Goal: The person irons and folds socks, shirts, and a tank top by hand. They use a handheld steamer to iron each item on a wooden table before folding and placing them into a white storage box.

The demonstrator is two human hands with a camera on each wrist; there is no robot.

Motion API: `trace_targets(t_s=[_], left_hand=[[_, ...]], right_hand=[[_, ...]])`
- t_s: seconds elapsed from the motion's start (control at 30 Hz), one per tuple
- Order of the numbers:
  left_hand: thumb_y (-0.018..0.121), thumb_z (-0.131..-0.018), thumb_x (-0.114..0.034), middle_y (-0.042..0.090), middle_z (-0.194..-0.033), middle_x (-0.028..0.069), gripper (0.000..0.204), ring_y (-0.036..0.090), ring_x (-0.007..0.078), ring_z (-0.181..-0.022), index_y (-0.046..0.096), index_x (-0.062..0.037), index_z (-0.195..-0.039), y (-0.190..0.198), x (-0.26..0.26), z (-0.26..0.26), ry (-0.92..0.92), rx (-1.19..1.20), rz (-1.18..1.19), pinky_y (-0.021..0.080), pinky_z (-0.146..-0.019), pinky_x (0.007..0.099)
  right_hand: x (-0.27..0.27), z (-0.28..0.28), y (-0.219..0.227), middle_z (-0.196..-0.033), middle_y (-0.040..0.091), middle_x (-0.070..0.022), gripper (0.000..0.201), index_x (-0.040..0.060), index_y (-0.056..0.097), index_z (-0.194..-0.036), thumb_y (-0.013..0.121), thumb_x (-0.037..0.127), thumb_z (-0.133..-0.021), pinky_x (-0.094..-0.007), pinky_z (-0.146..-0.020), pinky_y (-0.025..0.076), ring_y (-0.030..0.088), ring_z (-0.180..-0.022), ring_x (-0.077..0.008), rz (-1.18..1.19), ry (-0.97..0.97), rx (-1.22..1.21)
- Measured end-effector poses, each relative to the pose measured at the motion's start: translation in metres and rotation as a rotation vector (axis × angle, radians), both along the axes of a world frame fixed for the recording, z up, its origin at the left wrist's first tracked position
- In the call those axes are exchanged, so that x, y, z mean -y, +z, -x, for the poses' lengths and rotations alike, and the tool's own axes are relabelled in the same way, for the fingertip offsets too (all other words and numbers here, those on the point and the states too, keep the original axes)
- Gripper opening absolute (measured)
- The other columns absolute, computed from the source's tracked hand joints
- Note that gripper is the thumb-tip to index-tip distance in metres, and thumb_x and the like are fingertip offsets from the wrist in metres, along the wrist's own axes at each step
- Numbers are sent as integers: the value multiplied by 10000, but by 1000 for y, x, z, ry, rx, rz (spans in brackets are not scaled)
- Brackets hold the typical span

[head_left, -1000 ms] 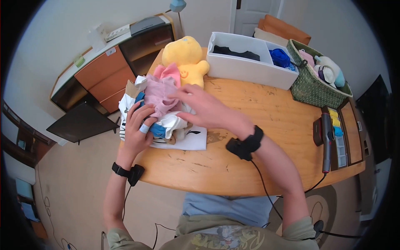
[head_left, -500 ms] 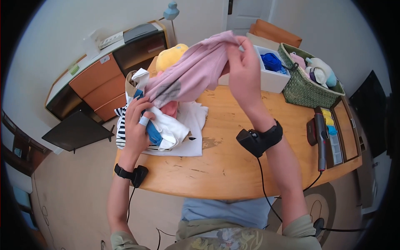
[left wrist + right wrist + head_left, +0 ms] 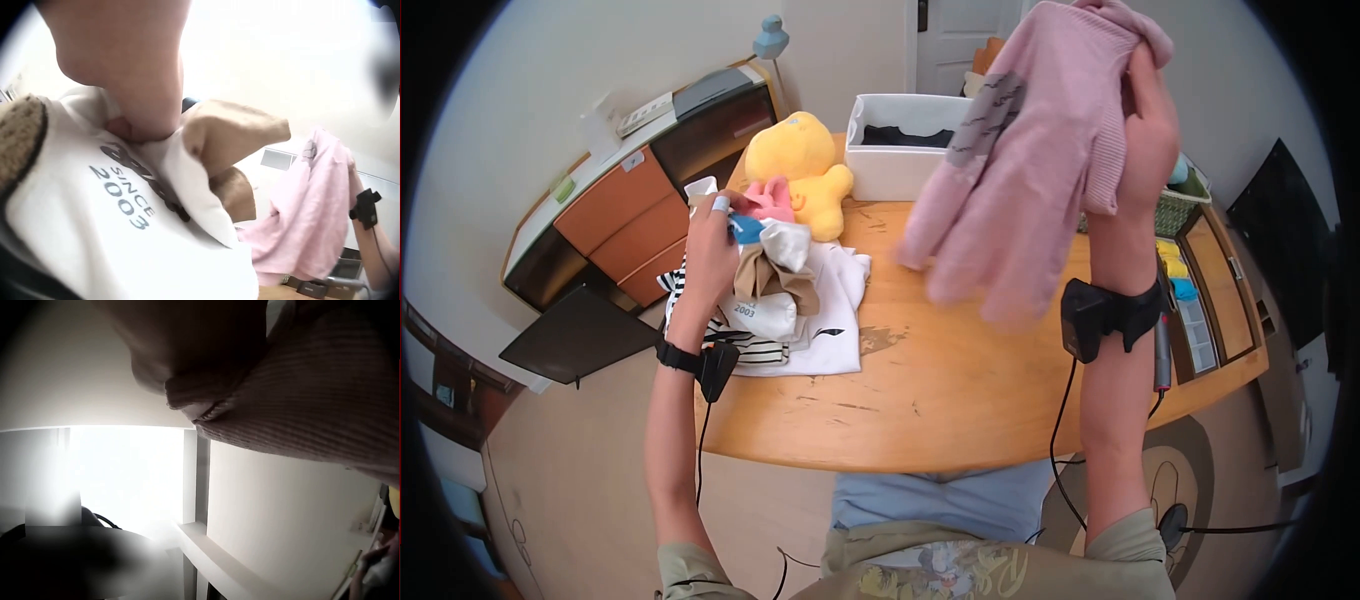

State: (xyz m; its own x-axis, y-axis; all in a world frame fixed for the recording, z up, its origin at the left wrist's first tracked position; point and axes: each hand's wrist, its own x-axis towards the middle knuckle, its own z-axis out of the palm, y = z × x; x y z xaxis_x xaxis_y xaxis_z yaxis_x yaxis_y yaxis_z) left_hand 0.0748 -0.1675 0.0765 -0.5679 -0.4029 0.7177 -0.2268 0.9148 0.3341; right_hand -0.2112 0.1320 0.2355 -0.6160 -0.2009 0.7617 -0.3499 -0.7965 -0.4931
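Raised high at the right, my right hand (image 3: 1148, 150) grips a pink ribbed top (image 3: 1040, 150) with a grey printed patch. The top hangs loose over the table, its lower end blurred. In the right wrist view the ribbed fabric is bunched at the fingers. My left hand (image 3: 712, 255) grips a white garment (image 3: 119, 231) printed "SINCE 2003", its fingertips partly hidden by cloth. Beside it are a tan cloth (image 3: 772, 285), a blue piece (image 3: 746, 230) and a striped cloth (image 3: 755, 350). Below lies a white shirt (image 3: 840, 300) with a black mark.
A yellow plush toy (image 3: 795, 155) sits behind the pile, beside a pink cloth (image 3: 768, 200). A white box (image 3: 890, 172) with dark cloth inside stands at the back. The woven basket (image 3: 1185, 210) is mostly hidden by my right arm. An open organizer (image 3: 1200, 340) lies at the right edge.
My right hand has pulled the pink top off the pile and carried it up to the right. My left hand has shifted slightly up, with the white and tan clothes now raised at it.
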Motion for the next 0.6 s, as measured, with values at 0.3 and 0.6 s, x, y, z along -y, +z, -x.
trace_targets(t_s=[0.3, 0.6], left_hand=[[555, -837, 90, 637, -1247, 158, 363, 521, 389, -1348, 652, -4, -1173, 41, -92, 49, -234, -88, 165, 394, -1157, 461], [647, -1059, -341, 531, -1533, 131, 645, 509, 240, -1390, 403, -57, -1584, 49, -182, 123, -1095, 212, -735, 385, -1165, 389]], right_hand=[[-67, -14, -20, -1322, 663, -116, 387, -17, 538, -1473, 426, 156, -1146, -302, -1008, 564, 673, -1165, -186, -193, -42, -72], [-109, -40, -43, -1432, 615, -153, 462, -27, 473, -1548, 503, 9, -1089, -331, -1068, 526, 634, -1264, -226, -90, 340, 7]])
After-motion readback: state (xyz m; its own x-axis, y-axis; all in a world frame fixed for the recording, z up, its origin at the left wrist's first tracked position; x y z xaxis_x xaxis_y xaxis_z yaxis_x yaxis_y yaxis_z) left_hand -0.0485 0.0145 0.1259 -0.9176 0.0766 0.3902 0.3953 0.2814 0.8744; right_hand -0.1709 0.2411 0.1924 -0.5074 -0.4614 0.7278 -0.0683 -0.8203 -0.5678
